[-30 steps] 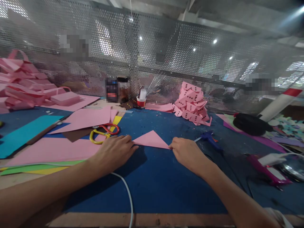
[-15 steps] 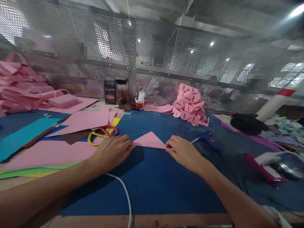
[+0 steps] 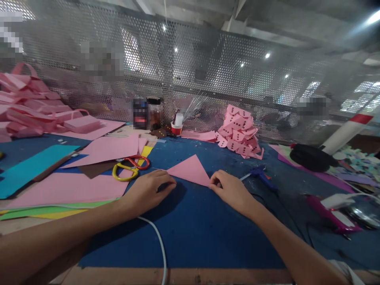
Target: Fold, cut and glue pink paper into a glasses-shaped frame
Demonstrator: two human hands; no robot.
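Observation:
A pink paper triangle [image 3: 191,171] lies over the blue work mat [image 3: 196,225], its point facing away from me. My right hand [image 3: 230,190] pinches the triangle's right corner between thumb and fingers. Just in front of the left corner, my left hand [image 3: 150,192] is open, its curved fingers apart from the thumb and nothing visible between them. It partly hides that corner. Scissors with red and yellow handles [image 3: 126,174] rest on paper beyond my left wrist. A blue glue gun [image 3: 264,178] lies to the right of my right hand.
Pink sheets [image 3: 74,188] and a turquoise piece [image 3: 35,168] lie at left, below a heap of pink paper shapes [image 3: 32,107]. Dotted pink pieces [image 3: 239,132] are piled at the back. A white cable [image 3: 158,235] crosses the front edge. A perforated metal screen [image 3: 196,71] stands behind.
My left hand has come off the triangle's left corner and moved slightly right and toward me. The triangle has tilted, its point shifting up and right. My right hand still grips its corner.

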